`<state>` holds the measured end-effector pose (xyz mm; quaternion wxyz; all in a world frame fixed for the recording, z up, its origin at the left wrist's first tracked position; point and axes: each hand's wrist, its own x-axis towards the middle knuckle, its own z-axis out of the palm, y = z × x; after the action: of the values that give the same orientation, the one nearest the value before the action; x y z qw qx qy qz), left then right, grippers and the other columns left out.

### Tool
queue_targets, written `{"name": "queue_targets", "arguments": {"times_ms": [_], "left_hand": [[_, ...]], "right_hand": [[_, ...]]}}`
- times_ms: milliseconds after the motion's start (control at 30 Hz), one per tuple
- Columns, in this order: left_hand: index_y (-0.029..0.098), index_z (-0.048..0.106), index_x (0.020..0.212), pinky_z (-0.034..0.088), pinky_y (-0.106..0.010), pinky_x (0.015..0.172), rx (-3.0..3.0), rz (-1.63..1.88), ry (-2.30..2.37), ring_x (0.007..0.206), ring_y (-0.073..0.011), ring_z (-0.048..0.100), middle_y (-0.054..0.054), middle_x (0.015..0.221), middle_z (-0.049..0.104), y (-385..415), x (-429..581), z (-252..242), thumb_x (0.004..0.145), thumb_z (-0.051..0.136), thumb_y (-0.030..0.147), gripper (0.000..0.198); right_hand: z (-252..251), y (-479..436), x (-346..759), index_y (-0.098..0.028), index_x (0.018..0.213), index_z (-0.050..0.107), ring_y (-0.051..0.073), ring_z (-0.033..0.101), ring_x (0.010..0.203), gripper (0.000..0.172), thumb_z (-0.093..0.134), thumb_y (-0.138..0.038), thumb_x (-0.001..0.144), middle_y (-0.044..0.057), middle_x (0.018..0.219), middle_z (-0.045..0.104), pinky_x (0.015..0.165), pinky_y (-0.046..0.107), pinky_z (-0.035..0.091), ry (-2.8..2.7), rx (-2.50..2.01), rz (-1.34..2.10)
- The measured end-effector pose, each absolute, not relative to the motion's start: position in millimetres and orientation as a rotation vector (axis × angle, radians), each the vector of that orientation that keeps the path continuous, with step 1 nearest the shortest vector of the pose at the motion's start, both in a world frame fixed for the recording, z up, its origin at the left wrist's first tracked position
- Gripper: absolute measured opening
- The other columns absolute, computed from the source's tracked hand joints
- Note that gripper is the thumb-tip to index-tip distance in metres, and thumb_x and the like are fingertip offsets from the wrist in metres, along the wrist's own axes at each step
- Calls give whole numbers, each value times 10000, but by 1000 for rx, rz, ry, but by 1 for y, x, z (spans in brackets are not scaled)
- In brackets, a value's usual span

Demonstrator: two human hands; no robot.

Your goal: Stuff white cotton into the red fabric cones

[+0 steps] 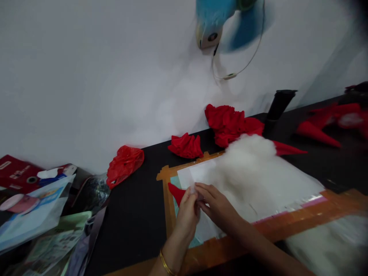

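Observation:
My left hand [188, 212] is closed around a small red fabric cone [175, 191], whose pointed end sticks out to the upper left. Close against it, my right hand [215, 203] has its fingers pinched together at the cone's other end. A small whitish tuft [193, 188], like stuffing, shows between the fingertips; its details are blurred. Both hands are over the left part of a white sheet [283, 184] taped to the black table. Beyond my right hand, a big heap of white fluffy stuffing [248, 153] rests on this sheet.
Red fabric piles [227, 122] lie along the wall, with a red plastic bag [125, 165] further left. A black cup-like container [281, 104] stands at the back right. Papers and a green tray [82, 218] crowd the left side. A blue fan [215, 15] hangs above.

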<state>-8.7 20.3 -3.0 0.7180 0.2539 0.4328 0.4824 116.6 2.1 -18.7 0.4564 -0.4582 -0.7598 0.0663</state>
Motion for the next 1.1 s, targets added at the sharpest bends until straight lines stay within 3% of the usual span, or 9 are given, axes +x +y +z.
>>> {"name": "queue_targets", "arguments": {"times_ms": [100,200,333,433,667,733,800,900,1100], "left_hand": [[177,658,1144,502,-276,905,612,1022,912,1150,-221,606,-112,1250,653,8,-6,-8,687,739,260,473],[203,629,1207,523,-318,903,787,1003,969,1189,-250,580,-119,1350,590,2,-13,-15,699,763,285,532],[173,669,1015,537,-274,696,1021,940,995,775,-175,666,-67,930,725,2,-25,-20,689,777,312,372],[157,627,758,473,-232,579,1066,873,1040,552,-126,603,0,627,652,6,-33,-19,682,773,342,247],[170,589,703,403,-211,521,1170,864,1132,512,-98,519,41,576,554,6,-34,-17,679,752,353,246],[173,584,709,387,-205,496,1167,809,1089,523,-95,486,43,592,538,-1,-28,-20,684,740,345,233],[177,583,769,396,-208,485,1107,766,1054,544,-101,488,32,645,553,-9,-24,-21,701,723,355,235],[196,563,1016,458,-246,525,1090,761,1003,637,-139,565,-34,864,635,-19,-28,-17,726,700,352,357],[196,533,1206,485,-417,884,1984,941,1426,1016,-253,585,-127,1161,593,2,-49,-14,784,664,248,445]], "right_hand": [[-28,-4,114,-232,1144,612,216,657,994,273,480,-127,929,100,1092,677,847,371,573,-1780,-1130,244],[-29,-11,122,-225,978,637,178,674,829,176,488,-152,918,62,927,691,715,289,565,-1714,-1187,470],[-32,-20,130,-214,921,598,155,645,633,70,562,-254,875,12,734,681,583,255,519,-1625,-1291,735],[-37,-26,132,-209,1011,572,155,638,631,195,600,-290,837,7,739,674,567,251,513,-1561,-1327,816],[-38,-33,137,-231,1275,502,134,613,629,474,632,-282,822,10,838,667,589,250,519,-1564,-1266,978],[-37,-37,136,-244,1261,543,142,621,659,461,668,-312,823,26,881,685,596,251,513,-1610,-1254,979],[-37,-43,135,-244,1118,639,154,626,700,261,634,-332,872,36,867,694,614,255,502,-1664,-1238,885],[-40,-51,139,-226,871,670,153,616,700,174,533,-308,941,30,768,664,619,250,485,-1682,-1225,730],[-49,-38,150,-214,830,614,128,551,543,144,605,-354,863,19,766,626,502,252,459,-1419,-1409,764]]}}
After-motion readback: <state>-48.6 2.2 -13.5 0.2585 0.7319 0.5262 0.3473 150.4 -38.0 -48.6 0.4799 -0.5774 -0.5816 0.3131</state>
